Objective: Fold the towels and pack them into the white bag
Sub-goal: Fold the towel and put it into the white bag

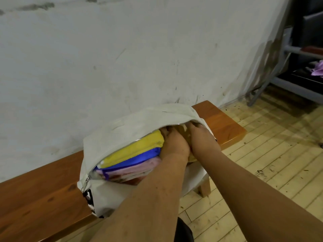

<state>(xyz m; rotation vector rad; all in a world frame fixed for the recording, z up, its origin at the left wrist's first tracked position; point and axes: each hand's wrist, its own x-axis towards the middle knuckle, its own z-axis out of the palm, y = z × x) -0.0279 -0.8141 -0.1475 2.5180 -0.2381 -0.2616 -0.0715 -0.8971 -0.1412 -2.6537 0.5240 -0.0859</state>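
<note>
Head view looks down on a long brown wooden table that stands against a white wall with grey stains and scuff marks. At the right the floor is made of pale wooden planks. Far right, a grey metal frame stands near the wall, and a purple cloth lies on a dark surface behind it.

On the table lies the white bag. Its long axis follows the table, from lower left to upper right. Its unzipped mouth faces the person, and the zipper runs along this same line, with the metal pull hanging at the lower left end.

Inside, folded towels lie flat in a stack: a yellow towel on top, a blue towel under it, and a pink towel below.

At the right end of the mouth, the left hand and the right hand are side by side, touching, pushed into the bag over a pale yellow towel. Their fingers are hidden in the shadow under the flap, so I cannot tell if they are apart or clamped on cloth.
</note>
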